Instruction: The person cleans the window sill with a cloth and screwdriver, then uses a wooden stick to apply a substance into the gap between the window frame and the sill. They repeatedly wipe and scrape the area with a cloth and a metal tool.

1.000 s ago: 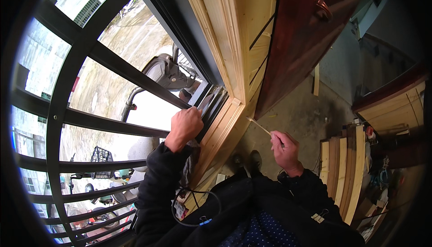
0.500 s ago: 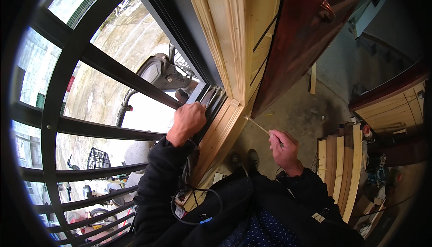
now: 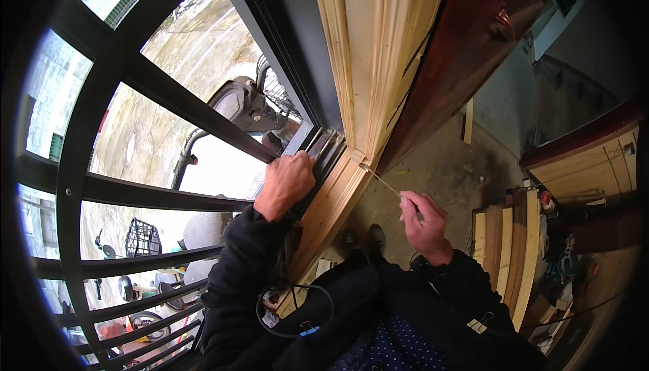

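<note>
My right hand (image 3: 424, 222) pinches a thin, pale stick-like tool (image 3: 387, 185), slanting up to the left. Its small rounded tip lies at the corner where the wooden sill (image 3: 338, 192) meets the upright wooden casing (image 3: 372, 67); whether it is a brush cannot be made out. Closed in a fist, my left hand (image 3: 287, 182) rests by the black window frame (image 3: 319, 146), where a window bar (image 3: 169, 199) meets it. The fingers' inner side is hidden, so what they grip does not show.
A dark red door (image 3: 466, 53) with a metal handle stands right of the casing. Wooden boards (image 3: 503, 249) are stacked at the right. Beyond the black bars a scooter (image 3: 247, 107) is parked. A looped black cable (image 3: 331, 297) hangs at my front.
The tool's tip has shifted slightly left, onto the sill corner, as my right hand moved a little. My left hand stays in its fist at the frame. The view has shifted slightly.
</note>
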Tool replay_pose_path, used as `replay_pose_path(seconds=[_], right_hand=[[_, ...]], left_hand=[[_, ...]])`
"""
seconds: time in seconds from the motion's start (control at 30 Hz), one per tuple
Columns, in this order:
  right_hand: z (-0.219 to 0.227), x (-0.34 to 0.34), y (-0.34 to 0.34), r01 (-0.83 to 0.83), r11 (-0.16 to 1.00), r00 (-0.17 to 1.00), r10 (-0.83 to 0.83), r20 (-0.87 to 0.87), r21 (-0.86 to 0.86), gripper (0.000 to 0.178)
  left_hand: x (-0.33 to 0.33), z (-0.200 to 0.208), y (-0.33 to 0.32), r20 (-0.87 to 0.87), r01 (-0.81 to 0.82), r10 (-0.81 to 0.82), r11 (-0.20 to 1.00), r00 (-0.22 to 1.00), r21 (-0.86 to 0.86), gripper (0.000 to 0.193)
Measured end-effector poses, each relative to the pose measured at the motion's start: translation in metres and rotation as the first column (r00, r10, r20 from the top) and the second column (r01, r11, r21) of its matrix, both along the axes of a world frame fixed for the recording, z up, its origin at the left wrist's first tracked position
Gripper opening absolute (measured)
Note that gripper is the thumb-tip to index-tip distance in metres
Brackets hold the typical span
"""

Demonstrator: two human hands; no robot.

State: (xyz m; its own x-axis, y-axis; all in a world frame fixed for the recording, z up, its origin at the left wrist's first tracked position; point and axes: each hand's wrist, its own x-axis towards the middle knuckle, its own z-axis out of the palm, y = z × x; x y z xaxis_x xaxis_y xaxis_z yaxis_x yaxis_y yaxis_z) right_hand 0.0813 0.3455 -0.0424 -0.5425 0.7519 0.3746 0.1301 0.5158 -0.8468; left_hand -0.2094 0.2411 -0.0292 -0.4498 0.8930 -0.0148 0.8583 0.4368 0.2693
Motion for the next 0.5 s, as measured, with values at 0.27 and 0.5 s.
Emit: replay_pose_path(seconds=[0.27,0.5], right_hand=[[0.02,-0.038,-0.003,-0.055,0.984,0.996,0.065,-0.053,0.172,0.014],[0.028,-0.079,0.007,-0.064,0.873,0.998,0.065,0.015,0.483,0.019]], left_hand=[[0.011,0.013,-0.01,-0.046,-0.01,0.009,1.0,0.999,-0.021,0.033],[0.015,0.025,-0.019,-0.044,-0.03,0.029,0.999,0.999,-0.035,0.033]])
